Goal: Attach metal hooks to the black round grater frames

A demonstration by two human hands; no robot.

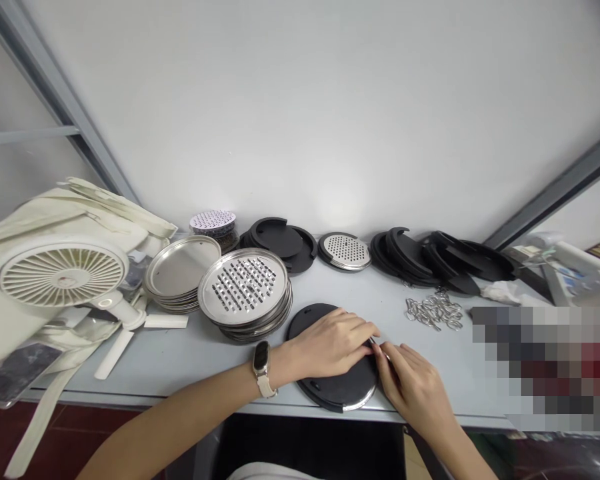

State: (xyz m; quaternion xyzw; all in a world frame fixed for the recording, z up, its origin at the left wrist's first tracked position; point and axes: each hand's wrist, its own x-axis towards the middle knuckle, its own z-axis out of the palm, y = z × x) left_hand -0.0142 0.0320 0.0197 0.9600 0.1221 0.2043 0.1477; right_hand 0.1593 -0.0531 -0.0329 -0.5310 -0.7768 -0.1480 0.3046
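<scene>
A black round plate (347,380) with a metal rim showing at its lower right lies near the table's front edge. My left hand (327,340) rests across it, fingers curled at its right side. My right hand (413,380) is closed in a pinch beside the plate's right edge, on what looks like a small wire loop (389,358), mostly hidden by the fingers. Both sets of fingertips nearly meet there. A pile of similar wire loops (434,310) lies behind my right hand.
Stacked metal grater discs (244,290) and plain metal discs (184,267) stand at left. Along the wall are black plates (280,240), a black-rimmed grater (347,250) and more black rings (405,253). A white fan (65,277) and pale bag (80,207) sit far left.
</scene>
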